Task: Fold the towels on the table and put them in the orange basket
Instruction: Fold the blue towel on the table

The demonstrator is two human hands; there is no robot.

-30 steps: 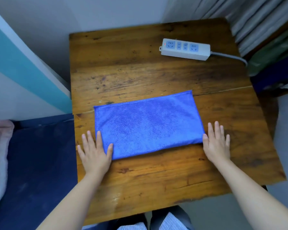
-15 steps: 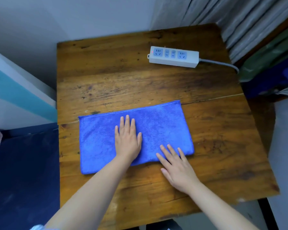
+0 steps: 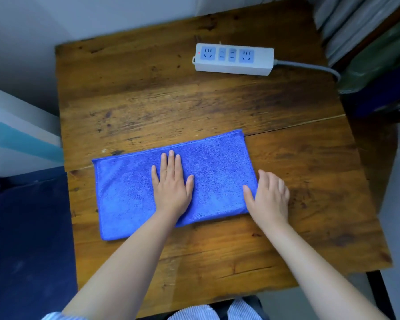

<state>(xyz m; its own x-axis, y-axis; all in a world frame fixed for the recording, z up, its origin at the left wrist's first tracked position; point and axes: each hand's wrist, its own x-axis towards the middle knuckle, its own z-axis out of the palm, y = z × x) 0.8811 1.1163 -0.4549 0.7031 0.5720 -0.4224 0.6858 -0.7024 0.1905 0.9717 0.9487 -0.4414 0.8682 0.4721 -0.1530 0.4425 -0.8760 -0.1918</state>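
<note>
A blue towel (image 3: pixel 129 195), folded into a long rectangle, lies flat on the wooden table (image 3: pixel 194 100), near its front half. My left hand (image 3: pixel 171 188) presses palm-down on the towel's middle with straight fingers. My right hand (image 3: pixel 269 199) is at the towel's right short edge. Its thumb lies on top of the cloth and its fingers curl down at the edge, pinching it. No orange basket is in view.
A white power strip (image 3: pixel 233 58) with a grey cable (image 3: pixel 310 66) lies at the table's back right. Curtains and dark fabric stand to the right of the table. A dark blue surface lies to the left, below a white and teal wall panel.
My left hand came from the towel's left end onto its middle and stays there. My right hand has moved from the front edge to the right short edge and taken hold.
</note>
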